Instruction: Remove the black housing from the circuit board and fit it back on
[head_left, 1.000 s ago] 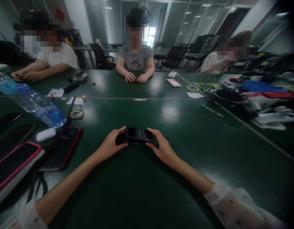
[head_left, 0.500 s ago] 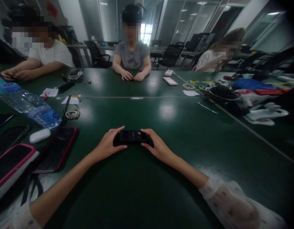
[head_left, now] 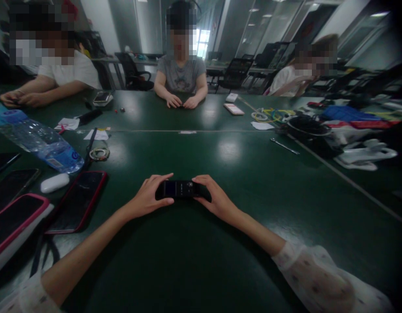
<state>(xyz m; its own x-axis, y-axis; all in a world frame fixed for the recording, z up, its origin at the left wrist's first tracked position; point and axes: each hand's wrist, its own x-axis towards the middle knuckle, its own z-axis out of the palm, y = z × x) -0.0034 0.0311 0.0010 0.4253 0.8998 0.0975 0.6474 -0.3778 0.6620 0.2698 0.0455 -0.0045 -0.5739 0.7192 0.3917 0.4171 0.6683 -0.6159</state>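
A small black handheld device (head_left: 179,189) with a dark screen on its left half and small light markings on its right half lies level, low over the table or resting on it; I cannot tell which. My left hand (head_left: 152,193) grips its left end, thumb along the near edge and fingers along the far edge. At the right end, my right hand (head_left: 211,191) holds it the same way, with thumb and fingers curved around the corner. The palms hide the device's two short ends.
Phones, one in a red case (head_left: 77,202), a white earbud case (head_left: 55,183) and a tilted water bottle (head_left: 47,143) crowd the left of the green table (head_left: 188,269). A wrench (head_left: 285,146), cables (head_left: 273,115) and bags lie to the right. Several people sit across the table.
The device's face has tipped slightly more toward me, and its left end shows a little further left. Both hands keep their hold. The camera view has shifted very slightly.
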